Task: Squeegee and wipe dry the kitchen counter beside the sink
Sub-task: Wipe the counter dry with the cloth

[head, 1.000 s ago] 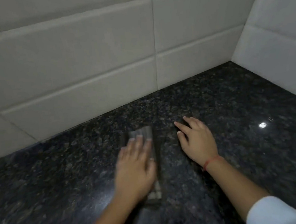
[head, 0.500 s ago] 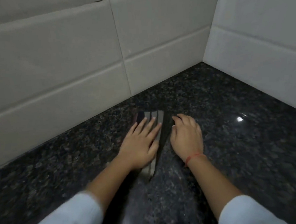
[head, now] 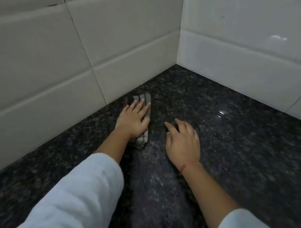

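A folded grey striped cloth [head: 145, 98] lies on the dark speckled granite counter [head: 250, 150], close to the back wall. My left hand [head: 134, 120] presses flat on the cloth with straight fingers, covering most of it. The cloth's far end and near corner stick out from under the hand. My right hand [head: 183, 143] rests on the bare counter to the right of the cloth, fingers slightly bent, holding nothing. A red thread circles the right wrist.
White tiled walls rise behind [head: 50, 77] and to the right [head: 250, 49], meeting in a corner at the counter's far end. A light reflection glints on the counter at right.
My left hand has pushed the cloth farther away, toward the back wall. The right hand stayed behind on the counter, now nearer than the left. The view has shifted toward the corner.
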